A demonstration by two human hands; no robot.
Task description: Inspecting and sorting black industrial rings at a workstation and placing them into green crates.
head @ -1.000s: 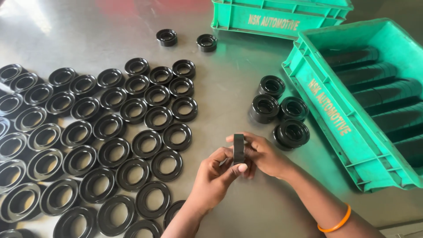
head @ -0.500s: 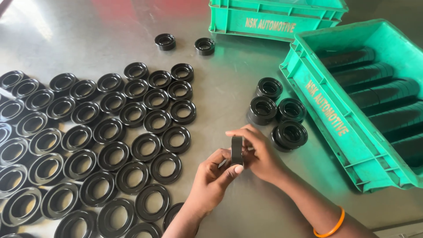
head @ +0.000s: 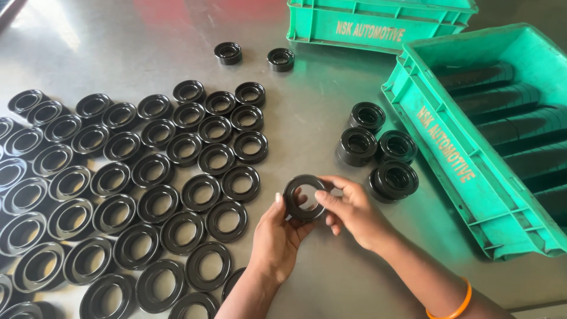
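Observation:
Both hands hold one black rubber ring (head: 303, 197) above the metal table (head: 307, 112), its open face turned toward me. My left hand (head: 276, 236) supports it from below with the thumb on its left rim. My right hand (head: 352, 210) pinches its right rim with fingers and thumb; an orange band (head: 453, 302) circles that wrist. Just left of the hands, several black rings (head: 136, 177) lie flat in rows.
Short stacks of black rings (head: 378, 152) stand right of the hands, beside a green plastic crate (head: 472, 147) holding long rows of black rings. A second green crate (head: 378, 23) sits at the back. Two single rings (head: 254, 55) lie near it.
The ring was held edge-on between both hands; now it is turned so its open face shows. The hands stayed in about the same spot.

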